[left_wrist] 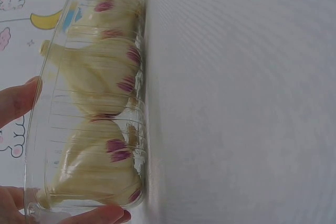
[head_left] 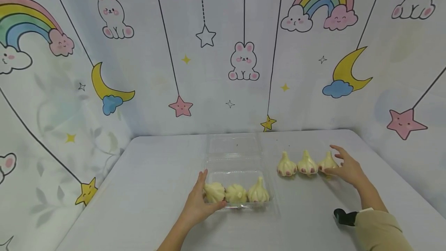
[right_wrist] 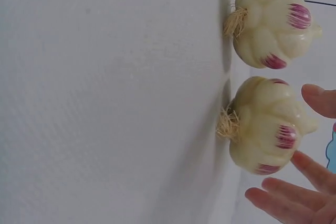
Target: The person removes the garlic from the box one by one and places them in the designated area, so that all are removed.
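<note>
A clear plastic clamshell box (head_left: 240,206) stands mid-table with its lid (head_left: 233,146) folded back. Inside lie a left garlic bulb (head_left: 214,193), a middle bulb (head_left: 236,193) and a right bulb (head_left: 258,191), all pale with purple marks. My left hand (head_left: 198,200) holds the box by its near left corner, thumb along the front. To the right of the box, three more bulbs form a row: one at left (head_left: 287,165), one in the middle (head_left: 307,164) and one at right (right_wrist: 265,127). Around that last bulb my right hand (head_left: 350,167) spreads its fingers and thumb, without a visible grip.
Everything stands on a white tabletop (head_left: 139,196). A patterned cloth backdrop (head_left: 216,73) with rabbits, stars and rainbows rises behind the table and along the sides. A black strap-like piece (head_left: 345,217) sticks out beside the right sleeve (head_left: 379,229).
</note>
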